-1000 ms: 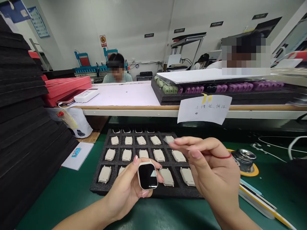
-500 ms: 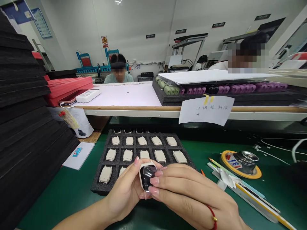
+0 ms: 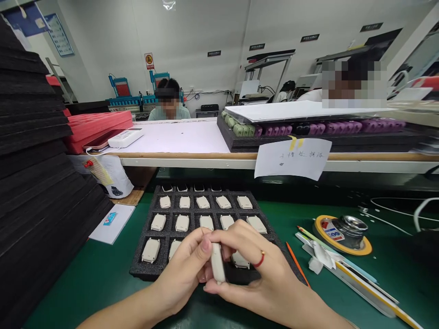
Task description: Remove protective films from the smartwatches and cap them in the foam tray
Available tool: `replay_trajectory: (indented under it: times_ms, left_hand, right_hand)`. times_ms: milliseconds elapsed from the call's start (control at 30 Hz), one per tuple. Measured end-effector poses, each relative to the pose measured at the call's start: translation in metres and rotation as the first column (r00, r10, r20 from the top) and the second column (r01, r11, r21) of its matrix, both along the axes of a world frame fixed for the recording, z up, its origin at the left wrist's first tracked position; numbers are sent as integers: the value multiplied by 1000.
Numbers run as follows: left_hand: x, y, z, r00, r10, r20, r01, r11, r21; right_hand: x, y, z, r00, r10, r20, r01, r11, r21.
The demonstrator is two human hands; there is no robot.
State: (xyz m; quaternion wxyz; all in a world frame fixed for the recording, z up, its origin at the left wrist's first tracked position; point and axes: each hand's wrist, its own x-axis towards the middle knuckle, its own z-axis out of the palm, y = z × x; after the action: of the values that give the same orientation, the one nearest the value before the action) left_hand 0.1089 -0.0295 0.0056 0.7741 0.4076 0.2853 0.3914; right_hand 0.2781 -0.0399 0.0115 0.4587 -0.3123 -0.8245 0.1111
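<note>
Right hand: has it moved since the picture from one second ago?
Yes, leftward and nearer the wearer against the black foam tray: the right hand had fingertips over the tray's rear right; now they grip the pale watch near its front edge.

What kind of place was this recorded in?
Probably a small-electronics assembly or inspection workshop: a black foam tray holds rows of watch-like cases, more foam trays are stacked at the left, and people sit at a bench beyond.

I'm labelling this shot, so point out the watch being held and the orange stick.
Watch [image 3: 218, 265]: head view, middle of its pale side edge.
Orange stick [image 3: 297, 264]: head view, middle of its shaft.
</note>
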Motion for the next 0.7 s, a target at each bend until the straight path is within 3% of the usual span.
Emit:
replay_trajectory:
  times_ms: [133,300,400,467,500,600,700]
  left_hand:
    - [-1,1,4,998,17,52,-13,997,-74]
    - [0,2,3,999,28,34,-24,993,-118]
    - [0,7,0,999,40,30,-37,996,-83]
    - [-1,12,-3,995,8,-101,-6,1000,24]
    - [-2,16,-4,976,-17,-215,37,995,90]
    - [-3,24,-14,841,-94,-533,244,945,219]
    - [-3,30,-28,742,-134,-657,391,882,262]
  right_hand:
    - [2,3,0,995,36,-91,-41,997,-59]
    - [4,6,2,998,67,-6,-67,997,-44]
    - [15,27,1,999,-31,43,33,998,-60]
    - [28,55,-5,974,-207,87,219,962,-161]
    - [37,72,-10,933,-321,164,353,905,-238]
    - [63,126,-30,864,-420,278,491,826,-278]
    - [87,164,-51,807,-448,384,563,779,-275]
